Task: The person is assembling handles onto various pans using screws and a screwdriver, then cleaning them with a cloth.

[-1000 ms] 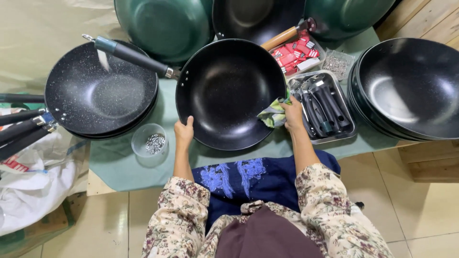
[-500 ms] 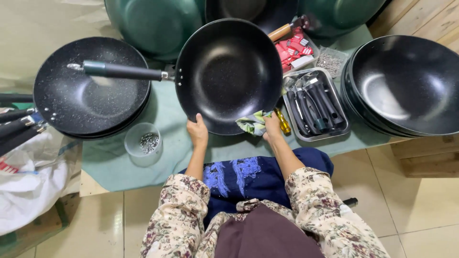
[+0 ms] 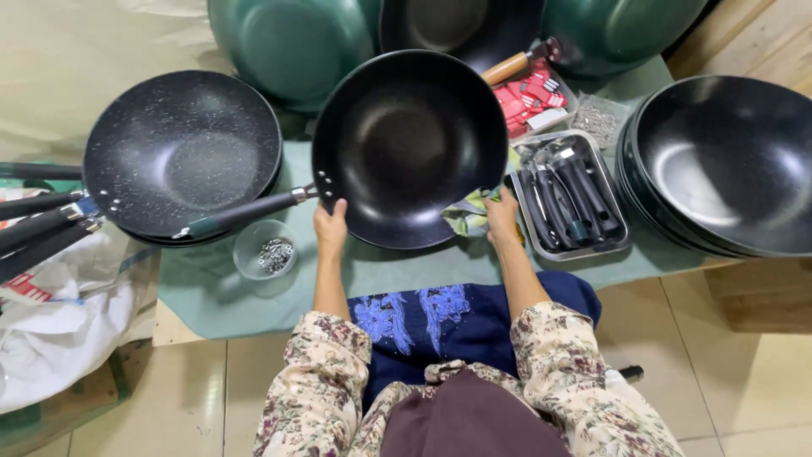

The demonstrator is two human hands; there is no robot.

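Note:
A black non-stick wok (image 3: 410, 148) sits in the middle of the green mat, its dark handle (image 3: 241, 216) pointing left and down. My left hand (image 3: 330, 227) grips the wok's near-left rim. My right hand (image 3: 502, 217) holds the near-right rim together with a green patterned cloth (image 3: 467, 216) bunched against the pan.
A speckled black wok stack (image 3: 182, 156) lies at left with loose handles (image 3: 38, 224). A clear cup of screws (image 3: 266, 252) stands near my left hand. A metal tray of black handles (image 3: 568, 199) is right, stacked black woks (image 3: 727, 165) beyond. Green woks (image 3: 292, 46) stand behind.
The wok has been turned in my hands, so its handle swung from pointing up-left to pointing left and downward. Both hands stayed on its rim.

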